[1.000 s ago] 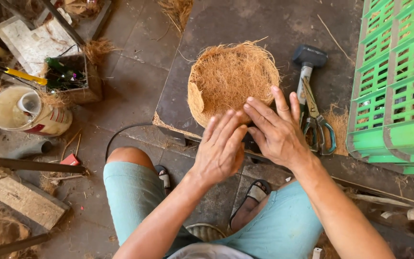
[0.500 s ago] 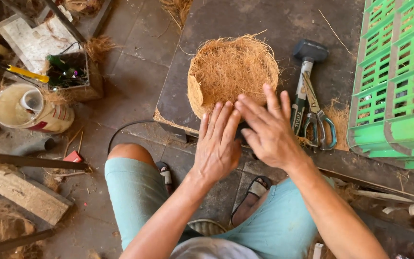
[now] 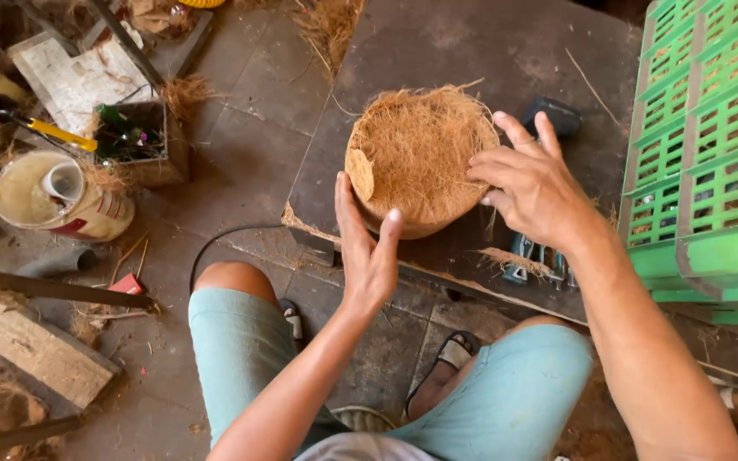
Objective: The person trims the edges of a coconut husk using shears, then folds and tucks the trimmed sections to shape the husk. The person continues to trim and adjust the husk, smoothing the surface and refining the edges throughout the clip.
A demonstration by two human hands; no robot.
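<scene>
Head view, looking down at a seated person's 2 bare hands over a dark board (image 3: 471,51). The right hand (image 3: 535,183) covers most of a hammer (image 3: 561,115) and the scissors (image 3: 535,256) beneath it; only the hammer's dark head and the blue handles show. A green plastic crate (image 3: 706,145) is cut off at the right edge. At left stand a cream tub (image 3: 53,196) and a small box of bottles (image 3: 134,141).

The round coir fibre bowl (image 3: 420,158) sits on the board, brown, shaggy and loose-edged. The left hand (image 3: 369,252), fingers straight and released, stands edge-on just beside its near rim. The right hand's spread, empty fingers touch its right edge.
</scene>
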